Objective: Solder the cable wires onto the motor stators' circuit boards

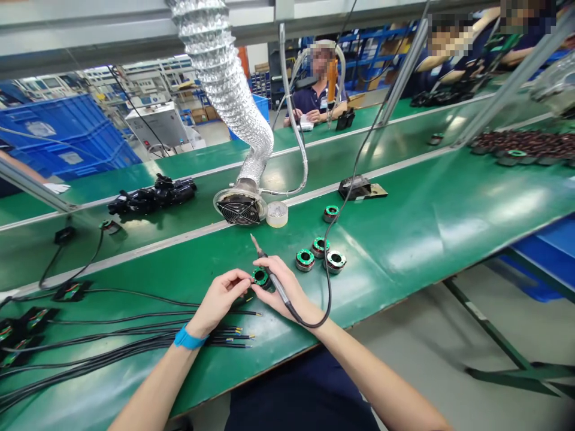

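Note:
In the head view, my right hand is closed around a soldering iron, its tip pointing up and away from me. Its thumb and fingers also rest against a motor stator with a green ring-shaped circuit board on top. My left hand, with a blue band at the wrist, pinches at the stator's left edge; what lies between its fingertips is too small to make out. Black cables with stripped, coloured wire ends run under and beside my left hand. Several more stators stand to the right.
A fan on a silver duct hangs over the green bench, beside a tape roll. Behind it is a small black tray. Black parts lie far left; stators pile up far right. A co-worker sits opposite.

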A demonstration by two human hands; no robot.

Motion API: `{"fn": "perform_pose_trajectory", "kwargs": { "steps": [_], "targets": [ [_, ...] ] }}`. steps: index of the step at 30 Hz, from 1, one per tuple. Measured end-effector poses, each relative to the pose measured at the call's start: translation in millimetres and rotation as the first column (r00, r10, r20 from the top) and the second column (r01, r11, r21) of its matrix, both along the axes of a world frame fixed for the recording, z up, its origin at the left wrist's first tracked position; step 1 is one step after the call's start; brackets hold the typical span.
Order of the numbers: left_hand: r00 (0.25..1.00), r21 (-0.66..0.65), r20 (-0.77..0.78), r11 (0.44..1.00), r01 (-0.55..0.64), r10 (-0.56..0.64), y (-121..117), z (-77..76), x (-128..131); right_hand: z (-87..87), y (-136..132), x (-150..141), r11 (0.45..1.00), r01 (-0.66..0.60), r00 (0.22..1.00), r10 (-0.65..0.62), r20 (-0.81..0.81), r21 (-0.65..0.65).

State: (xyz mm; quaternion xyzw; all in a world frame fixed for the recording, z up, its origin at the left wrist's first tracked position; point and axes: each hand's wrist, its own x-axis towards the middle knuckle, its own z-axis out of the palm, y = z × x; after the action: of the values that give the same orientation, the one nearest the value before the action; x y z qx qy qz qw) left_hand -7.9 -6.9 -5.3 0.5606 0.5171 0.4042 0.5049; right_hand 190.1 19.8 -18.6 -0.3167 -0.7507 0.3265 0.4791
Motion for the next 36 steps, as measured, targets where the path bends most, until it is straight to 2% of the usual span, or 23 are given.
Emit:
{"fn": "perform_pose_trajectory", "kwargs": {
  "steps": [4, 9, 15, 21, 26, 30, 33, 36],
  "targets": [
    [1.000, -0.009, 0.026, 1.000, 0.000, 0.000, -1.1, -0.4, -1.6, 0.3, -7.0, -15.0, 0.998, 0.052, 0.990, -0.056, -0.127, -0.031],
    [0.996, -0.032, 0.066, 0.997, -0.064, 0.066, -1.5, -0.3, 1.8, -0.3, -10.1, -26.8, 0.992, 0.096, 0.966, -0.113, -0.235, -0.081],
    [0.984, -0.024, 0.147, 0.995, -0.092, 0.095, -0.1, -0.5, 3.0, -2.3, -12.6, -37.4, 0.969, 0.100, 0.925, -0.175, -0.337, -0.227],
    [0.946, 0.060, 0.159, 0.954, -0.294, 0.282, -3.9, -9.7, 13.1, -7.2, -21.9, -53.5, 0.945, 0.238, 0.890, -0.305, -0.338, -0.226],
    [0.905, 0.098, 0.175, 0.908, -0.408, 0.388, -6.1, -14.7, 18.0, -5.4, -33.6, -65.8, 0.942, 0.308, 0.882, -0.335, -0.330, -0.132],
    [0.903, 0.120, 0.135, 0.898, -0.423, 0.407, -6.5, -15.4, 14.3, -5.1, -32.5, -57.1, 0.951, 0.306, 0.921, -0.305, -0.244, -0.035],
    [0.904, 0.166, 0.056, 0.889, -0.426, 0.423, -4.8, -13.4, 10.4, -5.3, -26.9, -40.6, 0.932, 0.357, 0.934, -0.356, -0.022, 0.062],
    [0.926, 0.224, -0.040, 0.907, -0.357, 0.374, -1.3, -12.1, 7.4, -5.7, -20.1, -27.7, 0.909, 0.383, 0.877, -0.413, 0.246, 0.163]
  ]
}}
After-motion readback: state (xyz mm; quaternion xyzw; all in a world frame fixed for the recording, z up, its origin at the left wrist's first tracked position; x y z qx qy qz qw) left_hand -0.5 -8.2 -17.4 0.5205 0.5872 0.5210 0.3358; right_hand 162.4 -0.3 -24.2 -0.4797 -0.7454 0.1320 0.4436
